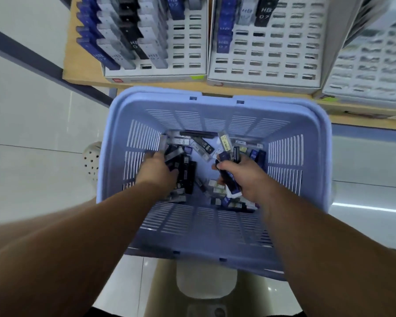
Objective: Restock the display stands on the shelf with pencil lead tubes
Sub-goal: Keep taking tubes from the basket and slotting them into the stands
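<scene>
wooden shelf (pixel 82 69) carries three white display stands (pixel 272 53) side by side

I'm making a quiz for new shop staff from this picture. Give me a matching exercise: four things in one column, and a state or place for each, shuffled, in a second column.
Column one
1. right hand
2. left hand
3. left stand
4. middle stand

Column two
a. most slots bare
b. down among the loose tubes at the left of the basket
c. grips a bunch of blue tubes
d. four left columns nearly full

Pairs: 1-c, 2-b, 3-d, 4-a
</scene>
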Tool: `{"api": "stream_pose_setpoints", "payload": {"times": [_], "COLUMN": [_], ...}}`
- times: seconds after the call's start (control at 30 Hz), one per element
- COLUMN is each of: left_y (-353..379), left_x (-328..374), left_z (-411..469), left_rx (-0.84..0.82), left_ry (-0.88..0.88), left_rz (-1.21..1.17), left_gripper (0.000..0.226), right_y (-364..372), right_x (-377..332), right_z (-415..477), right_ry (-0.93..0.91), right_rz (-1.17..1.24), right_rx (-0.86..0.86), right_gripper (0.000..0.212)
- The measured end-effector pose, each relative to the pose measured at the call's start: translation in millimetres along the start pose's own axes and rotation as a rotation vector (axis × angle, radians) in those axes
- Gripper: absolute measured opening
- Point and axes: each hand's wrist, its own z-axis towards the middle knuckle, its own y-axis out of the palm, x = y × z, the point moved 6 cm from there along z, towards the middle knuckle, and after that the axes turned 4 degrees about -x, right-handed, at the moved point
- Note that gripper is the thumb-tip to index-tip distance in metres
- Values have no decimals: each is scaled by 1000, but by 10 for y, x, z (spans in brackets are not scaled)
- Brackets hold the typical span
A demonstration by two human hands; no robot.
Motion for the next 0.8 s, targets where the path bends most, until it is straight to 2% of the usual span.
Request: {"api": "stream_pose_setpoints", "payload": {"times": [0.1, 0.17, 0.33, 0.47, 0.7, 0.8], "left_y": [216, 321, 401, 438, 473, 489], "left_x": [-13, -36, -74, -114, -126, -117], "left_z": [166, 240, 392, 529, 649, 697], "left_rx": [24, 15, 48, 46, -16, -52], "left_ry": [-22, -65, -159, -139, -91, -104], "left_rz": [57, 70, -90, -103, -144, -198], "left_gripper": [81, 85, 59, 54, 30, 22], "right_y": [-11, -25, -135, -163, -188, -209], "right_x": [-5, -13, 20, 33, -12, -11], "right_z": [13, -5, -80, -104, -171, -178], "right_ry": [-5, 2, 15, 34, 29, 15], "right_rz": [44, 44, 61, 70, 65, 45], "right_rx": [36, 50, 93, 138, 155, 171], "right_gripper": [20, 24, 27, 26, 27, 20]}}
